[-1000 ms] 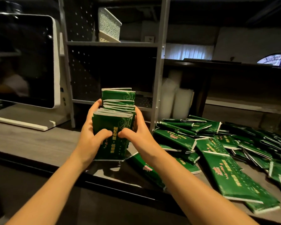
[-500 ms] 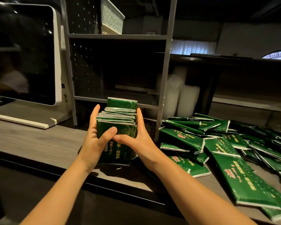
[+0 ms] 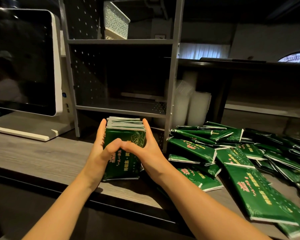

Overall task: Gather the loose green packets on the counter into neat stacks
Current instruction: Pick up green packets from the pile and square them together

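One stack of green packets (image 3: 126, 135) stands upright on the table (image 3: 42, 156), squeezed between two hands. The left hand (image 3: 100, 149) is on its left edge and the right hand (image 3: 150, 150) on its right, fingers straight up the sides, thumbs meeting across the front. Just right lies a loose heap of packets (image 3: 194, 149), too overlapped to count. The yellow and pink print is unreadable.

Nothing here is legible enough to read. The front of the stack of green packets (image 3: 126, 163) in the grip carries a column of yellow characters and a pink-red emblem just below where it is held, both too blurred to make out. The loose packets (image 3: 255, 191) right of the grip bear like yellow columns and red emblems, equally illegible.
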